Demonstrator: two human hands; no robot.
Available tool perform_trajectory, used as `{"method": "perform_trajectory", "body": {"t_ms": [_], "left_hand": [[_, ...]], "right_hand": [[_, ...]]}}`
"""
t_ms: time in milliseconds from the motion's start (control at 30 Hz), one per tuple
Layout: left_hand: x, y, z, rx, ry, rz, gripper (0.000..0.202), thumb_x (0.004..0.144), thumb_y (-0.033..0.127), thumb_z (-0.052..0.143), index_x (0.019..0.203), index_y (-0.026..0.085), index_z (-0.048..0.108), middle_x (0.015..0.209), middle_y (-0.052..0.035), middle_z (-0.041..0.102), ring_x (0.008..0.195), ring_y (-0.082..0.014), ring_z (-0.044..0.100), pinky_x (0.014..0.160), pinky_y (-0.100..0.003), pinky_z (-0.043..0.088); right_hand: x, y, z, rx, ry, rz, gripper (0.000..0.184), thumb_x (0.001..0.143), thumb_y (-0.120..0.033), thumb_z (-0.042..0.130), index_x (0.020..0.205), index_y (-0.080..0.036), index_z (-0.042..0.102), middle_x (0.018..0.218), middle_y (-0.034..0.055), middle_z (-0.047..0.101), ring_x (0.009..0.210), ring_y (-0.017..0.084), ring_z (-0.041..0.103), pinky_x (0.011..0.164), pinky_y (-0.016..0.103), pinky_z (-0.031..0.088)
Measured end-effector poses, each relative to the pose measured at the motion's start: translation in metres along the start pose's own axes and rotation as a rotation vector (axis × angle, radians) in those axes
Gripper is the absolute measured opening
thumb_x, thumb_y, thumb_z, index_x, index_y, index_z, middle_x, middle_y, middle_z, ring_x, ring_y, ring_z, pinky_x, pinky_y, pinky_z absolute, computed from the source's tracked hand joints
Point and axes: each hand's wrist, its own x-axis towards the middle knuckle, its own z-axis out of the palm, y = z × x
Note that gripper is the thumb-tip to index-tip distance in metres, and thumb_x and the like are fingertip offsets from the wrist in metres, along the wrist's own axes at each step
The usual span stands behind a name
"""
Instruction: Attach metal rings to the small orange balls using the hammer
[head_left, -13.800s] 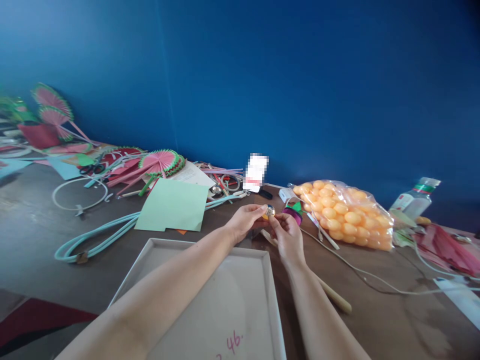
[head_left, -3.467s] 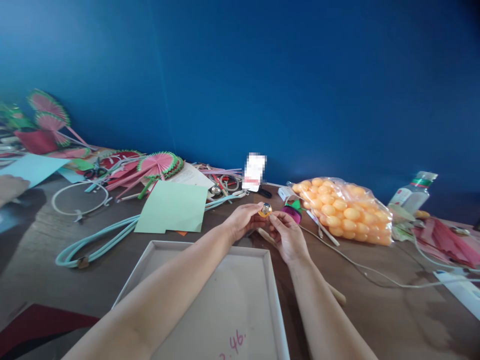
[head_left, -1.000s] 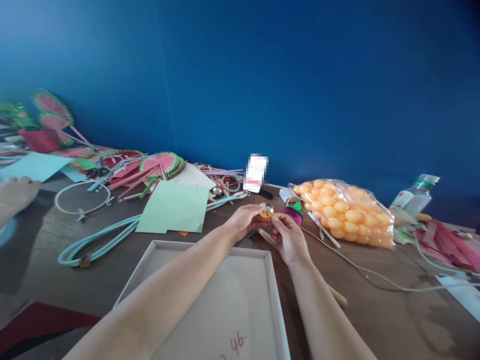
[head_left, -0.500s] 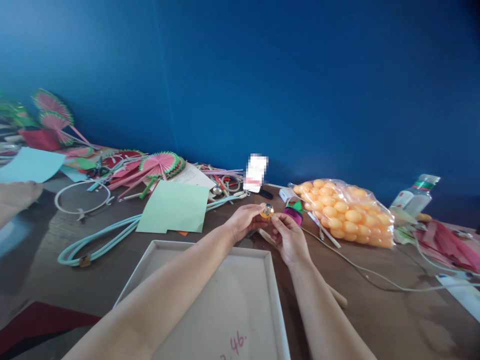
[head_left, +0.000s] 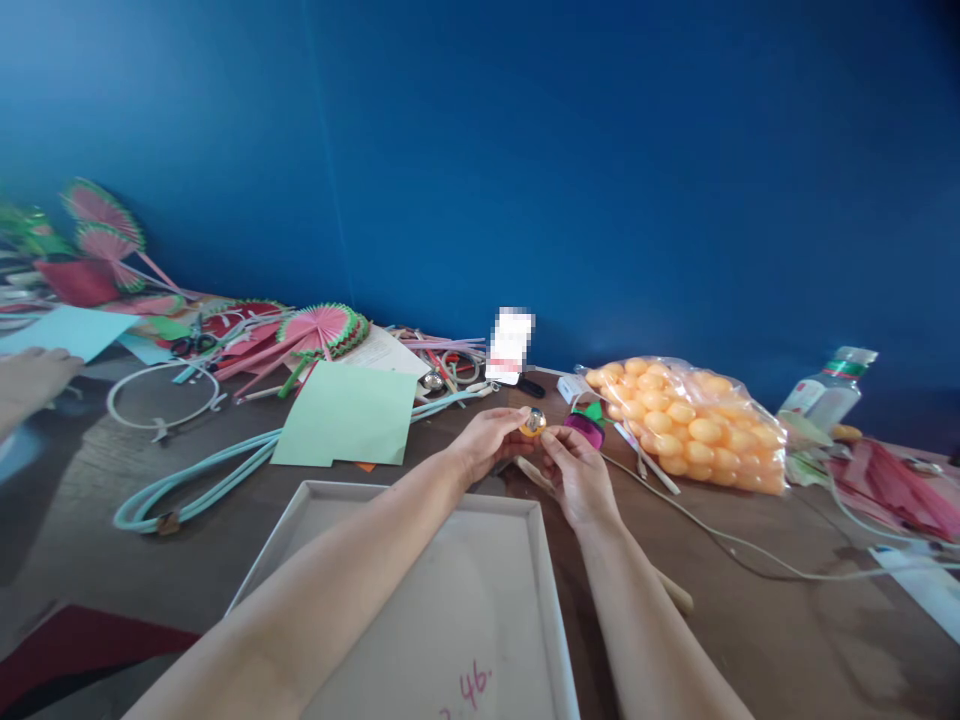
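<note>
A small shiny gold ball, with dark reflections on its face, is held up just beyond the far edge of a shallow white box. My left hand grips it from the left between thumb and fingers. From the right, my right hand pinches at its lower right edge with thumb and forefinger; what exactly that pinch takes in is too small to make out. Behind my right hand sits a purple thing with a green leaf top. A wooden stick lies partly hidden beneath my hands.
A clear bag of orange balls lies at right, near a bottle. A phone stands against the blue wall. Paper fans, green card and a tubing coil lie left. Another person's hand reaches in.
My hands and the gold ball keep almost the same place and grip. At the far left, the other person's hand has shifted slightly upward on the blue paper.
</note>
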Motion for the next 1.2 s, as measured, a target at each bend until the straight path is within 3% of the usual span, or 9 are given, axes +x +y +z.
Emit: {"method": "perform_trajectory", "body": {"t_ms": [633,1000,1200], "left_hand": [[-0.0031,0.0008,0.0034,0.055,0.016,0.025,0.022,0.079,0.028,0.065,0.084,0.006,0.068,0.076,-0.0092,0.066,0.061,-0.0092,0.061,0.061,-0.019,0.051],[-0.0024,-0.0014,0.0033,0.079,-0.011,0.068,0.025,0.077,0.030,0.067,0.084,0.006,0.068,0.071,-0.0073,0.063,0.059,-0.0083,0.059,0.060,-0.019,0.049],[-0.0020,-0.0034,0.0024,0.049,-0.052,0.070,0.032,0.075,0.036,0.069,0.085,0.006,0.069,0.072,-0.0084,0.064,0.062,-0.0108,0.062,0.067,-0.023,0.051]], "right_hand": [[0.0016,0.0003,-0.0013,-0.003,-0.006,-0.007,0.023,0.067,-0.035,0.075,0.075,-0.019,0.061,0.058,-0.0056,0.055,0.047,0.004,0.043,0.043,0.017,0.036],[0.0008,0.0007,0.0018,0.054,0.031,-0.035,0.026,0.065,-0.033,0.077,0.075,-0.020,0.057,0.063,-0.0071,0.057,0.049,0.005,0.048,0.047,0.019,0.046],[0.0036,0.0049,-0.0041,-0.144,0.034,-0.093,0.025,0.072,-0.038,0.071,0.076,-0.019,0.055,0.061,-0.0053,0.059,0.042,0.003,0.038,0.037,0.016,0.031]]}}
